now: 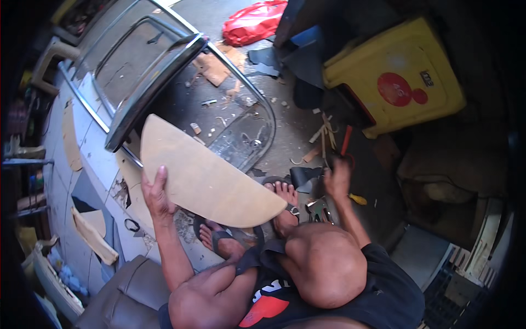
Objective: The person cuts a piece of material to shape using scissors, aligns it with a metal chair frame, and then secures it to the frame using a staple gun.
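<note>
My left hand [158, 193] grips the left edge of a beige half-moon board [205, 172], thumb on its upper face. The board is tilted above my feet, its narrow end near my right foot. My right hand [337, 180] is low on the right, by a red-handled tool [346, 140]; its fingers are dark and smeared, so I cannot make out whether they hold it. Just below that hand lie a yellow-handled tool [358, 199] and a metal tool [319, 210], partly hidden by my knee.
Beyond the board lies a metal-framed chair [192, 38] on its side. A yellow plastic stool [400, 77] is tipped over at the right. Offcuts and scraps [213, 68] litter the floor, with a red plastic bag [255, 23] at the far side. A brown cushioned seat [129, 296] sits near left.
</note>
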Tool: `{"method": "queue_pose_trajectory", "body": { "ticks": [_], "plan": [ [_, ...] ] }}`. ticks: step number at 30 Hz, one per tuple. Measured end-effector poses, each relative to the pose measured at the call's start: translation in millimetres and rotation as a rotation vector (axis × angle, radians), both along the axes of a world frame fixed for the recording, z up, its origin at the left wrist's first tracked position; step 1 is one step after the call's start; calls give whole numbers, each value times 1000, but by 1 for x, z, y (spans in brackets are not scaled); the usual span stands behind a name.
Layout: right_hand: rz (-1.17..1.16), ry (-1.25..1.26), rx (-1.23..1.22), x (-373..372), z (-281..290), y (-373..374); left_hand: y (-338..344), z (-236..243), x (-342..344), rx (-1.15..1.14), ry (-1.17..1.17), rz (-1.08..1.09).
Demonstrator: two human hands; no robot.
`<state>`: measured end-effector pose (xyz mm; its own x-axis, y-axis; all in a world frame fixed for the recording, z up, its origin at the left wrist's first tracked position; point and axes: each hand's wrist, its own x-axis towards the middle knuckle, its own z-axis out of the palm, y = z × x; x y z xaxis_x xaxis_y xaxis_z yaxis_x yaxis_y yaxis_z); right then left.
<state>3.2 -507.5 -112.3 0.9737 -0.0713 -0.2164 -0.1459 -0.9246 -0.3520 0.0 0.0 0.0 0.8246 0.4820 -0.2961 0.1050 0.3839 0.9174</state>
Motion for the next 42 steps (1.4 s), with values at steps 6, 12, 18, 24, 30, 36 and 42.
{"method": "queue_pose_trajectory", "body": {
  "ticks": [6,12,18,24,30,36,42],
  "plan": [
    [-59,24,-137,9,-9,-64,-11,-4,-5,-88,52,-208],
    [-72,-33,236,34,73,15,-33,24,-15,61,145,-303],
    [249,118,923,74,160,123,-51,29,-7,49,147,-411],
    [620,152,573,117,217,170,-52,46,-17,70,139,-424],
    [882,29,516,130,212,189,-51,51,-24,49,129,-408],
    [924,44,499,134,208,187,-48,47,-27,51,122,-447],
    [876,95,512,139,214,170,-48,48,-26,109,120,-462]
  ]
}}
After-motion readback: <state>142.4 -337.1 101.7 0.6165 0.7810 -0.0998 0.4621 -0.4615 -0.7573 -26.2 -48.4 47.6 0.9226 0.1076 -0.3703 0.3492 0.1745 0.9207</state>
